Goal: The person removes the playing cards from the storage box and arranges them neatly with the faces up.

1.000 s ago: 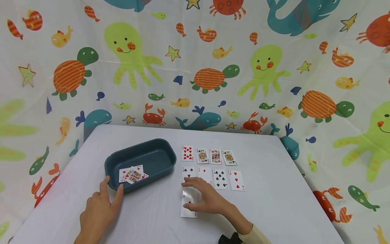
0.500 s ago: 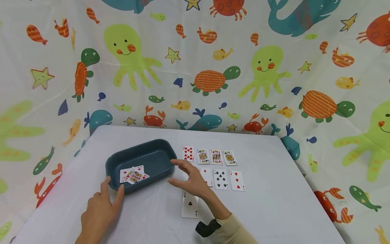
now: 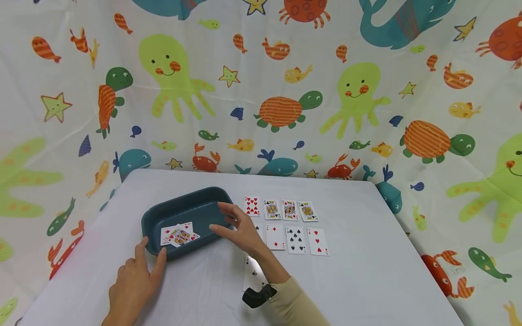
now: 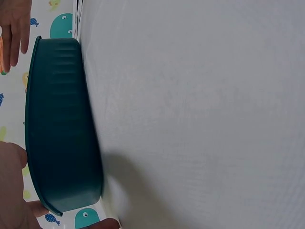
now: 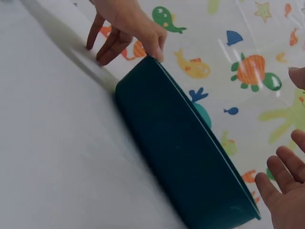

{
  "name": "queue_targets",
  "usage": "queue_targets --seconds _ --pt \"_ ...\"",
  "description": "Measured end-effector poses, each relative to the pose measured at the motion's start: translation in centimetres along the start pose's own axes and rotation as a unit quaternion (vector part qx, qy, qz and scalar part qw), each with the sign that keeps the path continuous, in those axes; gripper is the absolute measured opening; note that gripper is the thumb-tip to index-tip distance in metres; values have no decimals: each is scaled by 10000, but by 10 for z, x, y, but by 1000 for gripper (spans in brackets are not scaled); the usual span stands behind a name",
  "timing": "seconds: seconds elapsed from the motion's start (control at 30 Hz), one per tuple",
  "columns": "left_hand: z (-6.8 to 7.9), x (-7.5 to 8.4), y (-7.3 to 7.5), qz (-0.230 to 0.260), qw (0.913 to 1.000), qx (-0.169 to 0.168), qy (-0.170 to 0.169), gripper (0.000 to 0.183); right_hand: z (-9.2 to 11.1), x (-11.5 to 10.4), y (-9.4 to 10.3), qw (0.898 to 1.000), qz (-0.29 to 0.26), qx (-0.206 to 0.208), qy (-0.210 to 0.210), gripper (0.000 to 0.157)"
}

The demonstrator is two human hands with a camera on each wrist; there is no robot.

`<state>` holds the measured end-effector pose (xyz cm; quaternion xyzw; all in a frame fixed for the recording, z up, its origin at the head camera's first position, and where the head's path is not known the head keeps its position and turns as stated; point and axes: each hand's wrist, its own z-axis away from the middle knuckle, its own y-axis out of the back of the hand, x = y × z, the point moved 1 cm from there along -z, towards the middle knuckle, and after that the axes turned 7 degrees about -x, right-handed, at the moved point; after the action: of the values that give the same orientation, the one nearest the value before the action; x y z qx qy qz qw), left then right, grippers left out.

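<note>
A dark teal tray point(image 3: 204, 242) stands on the white table at left, with several overlapping playing cards point(image 3: 179, 234) inside. My left hand point(image 3: 132, 280) holds its near left corner between thumb and index finger; the right wrist view shows the thumb point(image 5: 155, 47) at the rim. My right hand point(image 3: 240, 231) hovers at the tray's right end, thumb and fingers apart, with nothing visible between them. Beneath the right forearm lies an ace of clubs point(image 3: 251, 274), partly covered. From the left wrist view, the tray's side point(image 4: 62, 129) appears with the right hand point(image 4: 15, 33) beyond it.
Right of the tray lie two rows of face-up cards. The far row includes a red heart card point(image 3: 251, 206) and face cards point(image 3: 290, 210); the near row includes a two of diamonds point(image 3: 275, 237) and a seven of spades point(image 3: 296, 240). A patterned curtain point(image 3: 281, 68) hangs behind.
My right hand has moved left and away from me, from above the ace of clubs to the tray's right end. My left hand and the tray have stayed in place.
</note>
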<state>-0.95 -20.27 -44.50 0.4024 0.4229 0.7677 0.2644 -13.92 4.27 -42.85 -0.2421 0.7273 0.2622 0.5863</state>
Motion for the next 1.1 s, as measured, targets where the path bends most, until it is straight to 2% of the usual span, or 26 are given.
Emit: queue_targets --seconds 0.27,0.43,0.53,0.77,0.93,1.1 --pt "1 0 -1 -29 10000 -6 41 95 -16 8 -13 9991 -379 89 -168 64" --pt "2 1 0 -51 10000 31 74 96 -25 10 -20 9993 -355 51 -115 67" --pt "2 0 0 -50 10000 22 44 95 -29 10 -24 9996 -278 12 -81 70" --pt "0 0 -1 -68 10000 -45 -18 97 -39 11 -35 9998 -63 -78 -143 64" --pt "1 0 0 -82 9999 -37 -79 93 -45 8 -40 9993 94 -285 -212 63" --pt "2 -1 1 -91 9999 -38 -100 93 -53 5 -42 9957 559 -663 -320 63"
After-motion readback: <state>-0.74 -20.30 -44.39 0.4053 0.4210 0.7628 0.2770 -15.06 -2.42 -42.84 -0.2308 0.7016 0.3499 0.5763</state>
